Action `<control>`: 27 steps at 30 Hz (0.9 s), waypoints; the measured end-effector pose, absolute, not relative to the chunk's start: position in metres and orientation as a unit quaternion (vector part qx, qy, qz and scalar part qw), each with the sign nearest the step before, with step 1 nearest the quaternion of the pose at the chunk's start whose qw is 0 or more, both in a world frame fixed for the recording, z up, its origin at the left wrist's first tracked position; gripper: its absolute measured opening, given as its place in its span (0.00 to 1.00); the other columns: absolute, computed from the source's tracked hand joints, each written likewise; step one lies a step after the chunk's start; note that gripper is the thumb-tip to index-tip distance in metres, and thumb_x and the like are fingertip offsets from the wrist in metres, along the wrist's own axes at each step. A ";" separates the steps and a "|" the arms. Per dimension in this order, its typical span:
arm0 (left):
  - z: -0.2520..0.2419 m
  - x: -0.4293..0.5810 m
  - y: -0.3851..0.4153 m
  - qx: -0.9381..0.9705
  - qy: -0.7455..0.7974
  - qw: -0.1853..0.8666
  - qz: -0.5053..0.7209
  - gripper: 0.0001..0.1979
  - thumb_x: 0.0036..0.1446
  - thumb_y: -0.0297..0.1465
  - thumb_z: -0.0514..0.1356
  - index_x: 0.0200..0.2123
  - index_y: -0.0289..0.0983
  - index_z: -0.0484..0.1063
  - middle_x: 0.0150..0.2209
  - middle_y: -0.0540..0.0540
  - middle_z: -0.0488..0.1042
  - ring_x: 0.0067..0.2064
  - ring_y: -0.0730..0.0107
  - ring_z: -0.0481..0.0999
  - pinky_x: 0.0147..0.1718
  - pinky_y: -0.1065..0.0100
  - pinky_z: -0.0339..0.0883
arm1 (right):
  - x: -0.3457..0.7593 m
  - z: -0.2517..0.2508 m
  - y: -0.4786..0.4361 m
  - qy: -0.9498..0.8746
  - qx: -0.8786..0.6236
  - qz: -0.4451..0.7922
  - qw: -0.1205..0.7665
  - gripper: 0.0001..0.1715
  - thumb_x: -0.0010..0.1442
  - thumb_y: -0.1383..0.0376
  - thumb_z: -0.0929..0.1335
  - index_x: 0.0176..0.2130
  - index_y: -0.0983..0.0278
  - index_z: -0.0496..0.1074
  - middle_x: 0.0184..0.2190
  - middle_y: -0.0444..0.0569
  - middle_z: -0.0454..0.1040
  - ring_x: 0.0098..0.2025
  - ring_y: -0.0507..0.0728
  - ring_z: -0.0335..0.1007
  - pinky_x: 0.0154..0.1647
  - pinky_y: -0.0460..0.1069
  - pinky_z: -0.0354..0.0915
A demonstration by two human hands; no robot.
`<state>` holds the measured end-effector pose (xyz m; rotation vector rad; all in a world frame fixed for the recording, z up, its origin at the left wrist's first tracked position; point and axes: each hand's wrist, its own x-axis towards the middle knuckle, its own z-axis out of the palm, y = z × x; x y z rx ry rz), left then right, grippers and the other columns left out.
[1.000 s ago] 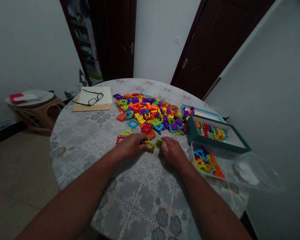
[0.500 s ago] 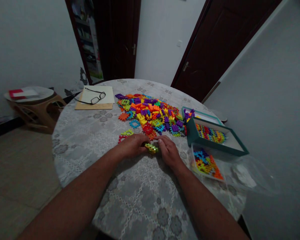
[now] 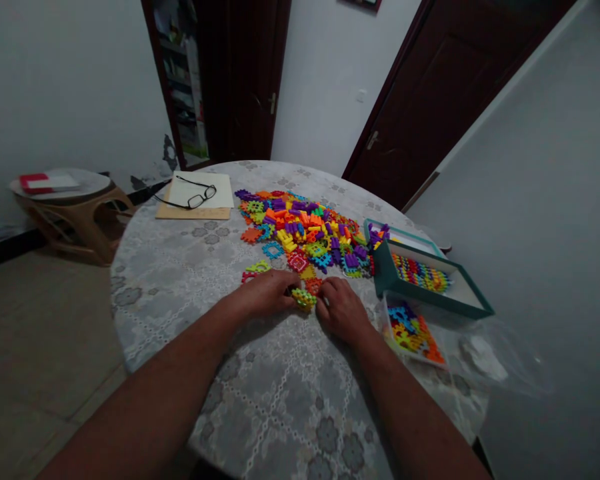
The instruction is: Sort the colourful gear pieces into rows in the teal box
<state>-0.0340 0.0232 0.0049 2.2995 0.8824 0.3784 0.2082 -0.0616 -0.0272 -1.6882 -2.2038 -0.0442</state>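
A small stack of yellow-green interlocking toy pieces [image 3: 304, 299] is gripped at its left side between the thumb and fingers of my left hand [image 3: 274, 293]. Just right of the stack, my right hand [image 3: 341, 308] is closed with its fingers curled inward. Whatever those fingertips hold, if anything, is hidden. An orange toothed piece [image 3: 313, 285] lies between the hands, right behind the stack. Beyond it are a yellow piece [image 3: 308, 272] and a red square piece [image 3: 297, 261]. A lime piece [image 3: 259, 267] and a pink-red piece [image 3: 249, 275] lie behind my left wrist.
A heap of colourful pieces [image 3: 300, 223] covers the middle of the round table [image 3: 260, 413]. To the right stand a green box [image 3: 433, 300] and a clear plastic tub [image 3: 415, 359] of pieces. Eyeglasses [image 3: 196, 201] rest on paper at back left. A stool [image 3: 87, 213] stands beyond.
My right hand's fingers have curled in and drawn slightly away from the stack. More of the orange and yellow pieces shows behind it. The view has shifted slightly.
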 end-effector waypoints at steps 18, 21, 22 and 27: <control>-0.002 -0.026 0.024 0.877 0.334 0.308 0.159 0.15 0.64 0.31 0.69 0.53 0.42 0.78 0.47 0.44 0.84 0.46 0.57 0.81 0.45 0.62 0.66 | 0.210 -0.033 -0.058 -0.753 -0.516 0.109 0.394 0.29 0.61 0.77 0.66 0.58 0.60 0.75 0.51 0.53 0.78 0.53 0.62 0.77 0.57 0.56 0.74; -0.003 -0.026 0.023 0.865 0.352 0.317 0.164 0.22 0.63 0.30 0.69 0.60 0.43 0.74 0.45 0.44 0.84 0.46 0.56 0.81 0.43 0.62 0.66 | 0.208 -0.033 -0.060 -0.755 -0.512 0.111 0.394 0.30 0.63 0.76 0.66 0.62 0.60 0.74 0.55 0.55 0.79 0.57 0.62 0.78 0.60 0.57 0.74; -0.004 -0.026 0.023 0.863 0.357 0.318 0.165 0.26 0.63 0.29 0.69 0.63 0.43 0.73 0.46 0.44 0.85 0.46 0.56 0.81 0.44 0.61 0.66 | 0.208 -0.033 -0.060 -0.755 -0.512 0.113 0.392 0.31 0.64 0.75 0.66 0.64 0.60 0.73 0.57 0.55 0.79 0.58 0.62 0.78 0.61 0.57 0.73; -0.009 -0.025 0.026 0.879 0.328 0.288 0.192 0.20 0.63 0.29 0.69 0.57 0.43 0.78 0.50 0.42 0.83 0.51 0.54 0.81 0.49 0.59 0.68 | 0.207 -0.029 -0.062 -0.766 -0.506 0.128 0.376 0.30 0.65 0.75 0.66 0.63 0.62 0.74 0.56 0.56 0.81 0.56 0.63 0.79 0.60 0.58 0.74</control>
